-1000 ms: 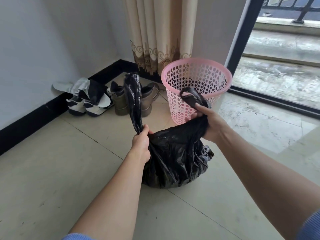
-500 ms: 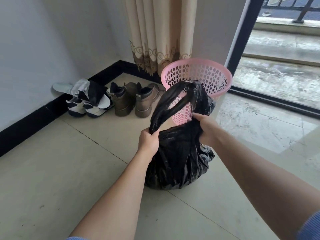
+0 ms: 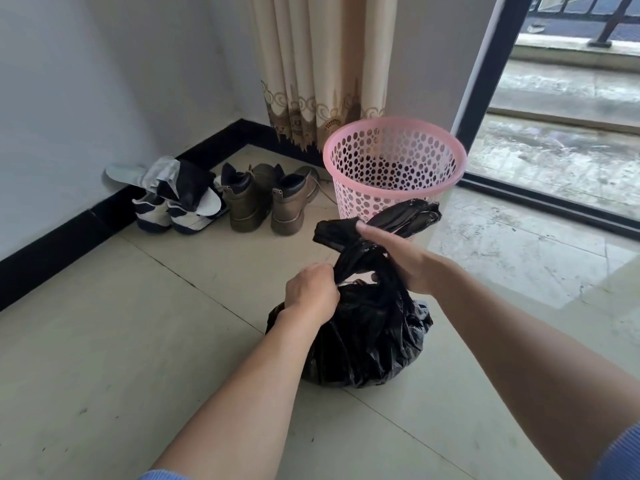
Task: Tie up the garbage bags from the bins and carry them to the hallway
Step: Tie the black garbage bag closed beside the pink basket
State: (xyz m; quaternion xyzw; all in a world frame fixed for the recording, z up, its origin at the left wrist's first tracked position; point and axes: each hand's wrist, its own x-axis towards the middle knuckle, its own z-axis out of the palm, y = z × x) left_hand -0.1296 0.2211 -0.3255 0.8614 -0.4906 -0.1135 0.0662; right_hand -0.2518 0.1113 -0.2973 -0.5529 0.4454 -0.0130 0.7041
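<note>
Garbage bag [image 3: 363, 341], bulging before pink bin [image 3: 360, 199], has flaps gripped by left hand [image 3: 311, 296] and right hand [image 3: 405, 261].

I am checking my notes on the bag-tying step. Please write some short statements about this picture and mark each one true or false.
1. The black garbage bag rests on the floor tiles, outside the pink bin. True.
2. The left grip and the right grip both hold the bag's twisted top ends. True.
3. The pink bin lies tipped on its side. False: it stands upright.
4. The brown boots stand inside the bin. False: they stand on the floor beside it, between it and the white sneakers.
</note>
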